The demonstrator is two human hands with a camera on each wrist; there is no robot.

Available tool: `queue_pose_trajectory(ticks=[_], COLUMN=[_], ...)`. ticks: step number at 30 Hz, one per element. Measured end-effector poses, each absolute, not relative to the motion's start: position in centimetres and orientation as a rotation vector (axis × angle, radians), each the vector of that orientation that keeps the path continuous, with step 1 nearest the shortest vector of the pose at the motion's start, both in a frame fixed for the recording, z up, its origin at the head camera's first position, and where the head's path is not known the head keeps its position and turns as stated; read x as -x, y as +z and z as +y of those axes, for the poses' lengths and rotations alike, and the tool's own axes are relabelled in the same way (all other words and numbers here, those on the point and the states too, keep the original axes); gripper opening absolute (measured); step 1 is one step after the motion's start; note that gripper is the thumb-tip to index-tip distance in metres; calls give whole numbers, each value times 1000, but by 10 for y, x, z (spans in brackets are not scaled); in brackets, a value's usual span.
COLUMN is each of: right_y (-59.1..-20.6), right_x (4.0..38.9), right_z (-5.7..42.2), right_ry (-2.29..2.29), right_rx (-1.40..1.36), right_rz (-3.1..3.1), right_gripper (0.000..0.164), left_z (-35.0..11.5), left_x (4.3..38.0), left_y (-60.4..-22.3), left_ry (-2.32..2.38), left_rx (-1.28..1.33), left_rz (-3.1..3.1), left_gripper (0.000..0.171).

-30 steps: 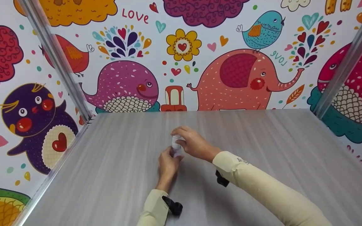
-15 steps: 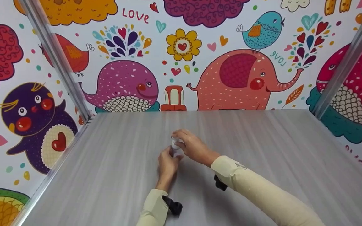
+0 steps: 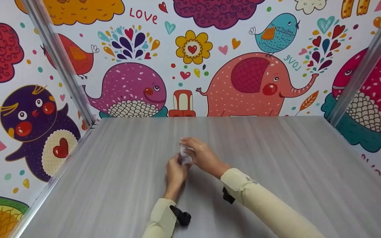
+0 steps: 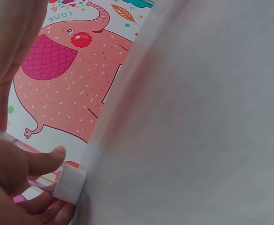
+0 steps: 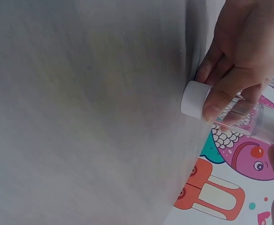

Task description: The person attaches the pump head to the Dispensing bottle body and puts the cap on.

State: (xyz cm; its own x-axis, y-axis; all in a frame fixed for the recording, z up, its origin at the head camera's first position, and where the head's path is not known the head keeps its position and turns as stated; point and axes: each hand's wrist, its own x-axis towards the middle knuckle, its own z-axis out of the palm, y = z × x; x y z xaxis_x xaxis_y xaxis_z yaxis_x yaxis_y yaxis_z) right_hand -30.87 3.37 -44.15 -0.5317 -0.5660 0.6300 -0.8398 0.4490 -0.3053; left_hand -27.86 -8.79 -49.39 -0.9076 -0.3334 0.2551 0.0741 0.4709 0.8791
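Note:
A slim, clear cylindrical bottle stands upright near the middle of the table. Its white end is downward, right at the tabletop. My left hand grips the lower part, thumb on one side and fingers on the other; the left wrist view shows this hand beside the white end. Above it, my right hand holds the upper part between thumb and fingers, covering much of that end. Through the clear wall, a frosted section shows between the two hands in the right wrist view.
The grey wood-grain table runs back to a wall printed with cartoon animals. Metal posts rise at both back corners. A black wrist camera sits on the left sleeve, another on the right.
My right hand has sunk slightly on the bottle, and its forearm has shifted down and to the left. The left hand keeps its hold in nearly the same place.

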Motion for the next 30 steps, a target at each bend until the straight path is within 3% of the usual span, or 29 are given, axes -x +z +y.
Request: queue_pose_trajectory(ticks=[21, 30], right_y=[-448, -440], right_x=[310, 307], right_z=[34, 33], right_ry=[894, 1154], right_rx=[-1195, -1105], right_rz=[-2186, -2363], right_gripper=[30, 32], left_z=[-86, -86], left_x=[278, 279], left_y=[-492, -493], left_ry=[-1429, -1420], left_rx=[-234, -271], left_rz=[-2335, -2348], left_gripper=[20, 21])
